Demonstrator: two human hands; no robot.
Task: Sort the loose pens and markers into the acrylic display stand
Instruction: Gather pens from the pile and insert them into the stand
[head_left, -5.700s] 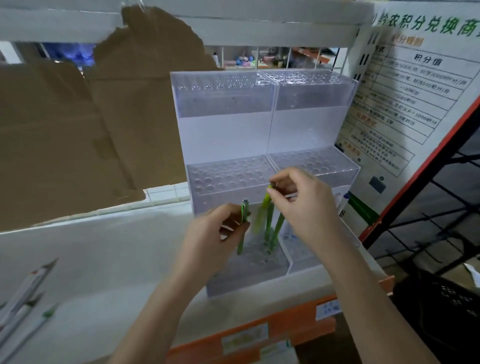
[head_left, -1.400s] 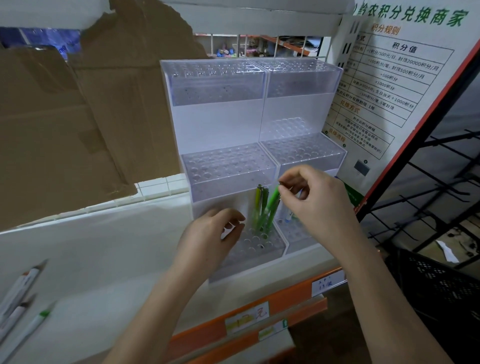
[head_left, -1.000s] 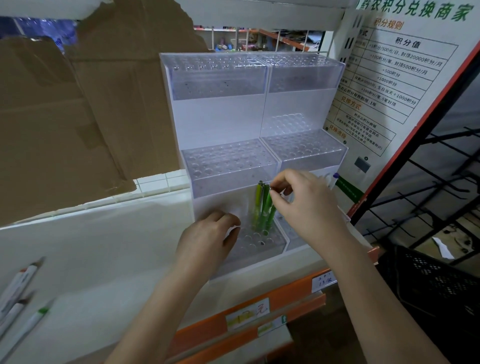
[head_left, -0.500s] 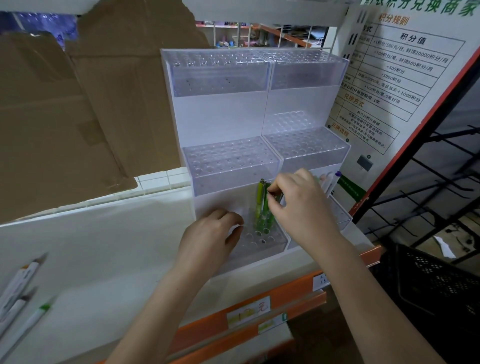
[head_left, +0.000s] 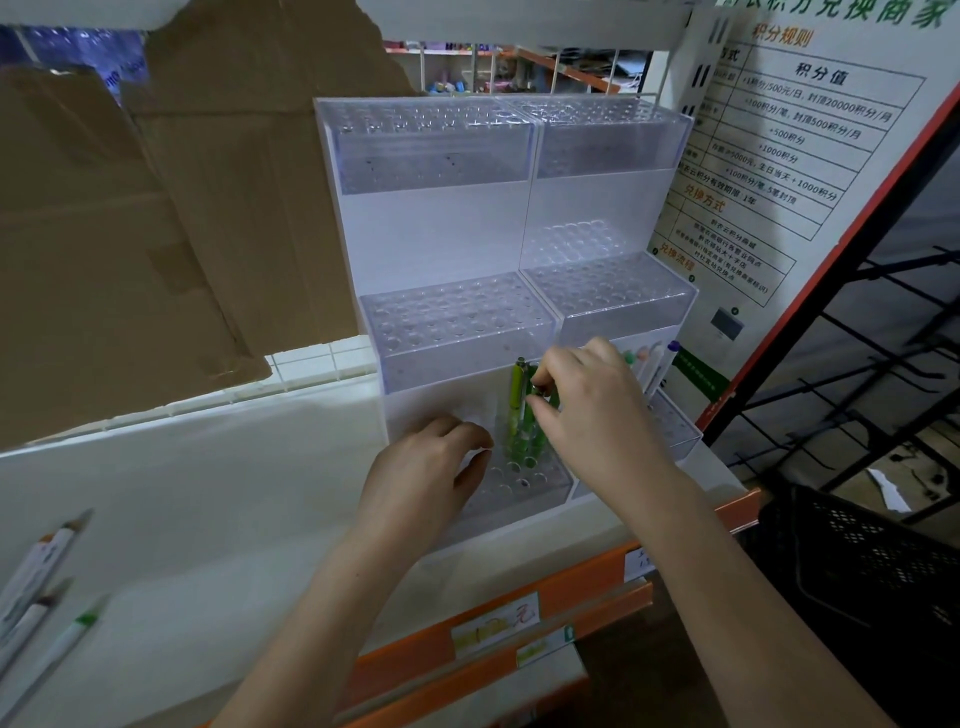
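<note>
A clear three-tier acrylic display stand with rows of round holes stands on the white shelf. Several green pens stand upright in its bottom left tier. My right hand pinches the top of one green pen among them with thumb and fingertips. My left hand rests on the front left of the bottom tier, fingers loosely curled, holding nothing. A few capped markers stand in the bottom right tier behind my right hand. Loose white markers lie at the far left of the shelf.
Torn brown cardboard leans behind the shelf at left. A printed poster board stands right of the stand. The shelf's orange front edge carries labels. A black mesh basket sits lower right on the floor.
My right hand has lowered a green pen into the bottom left tier among the others and stays pinching its top. My left hand has stayed on the tier's front.
</note>
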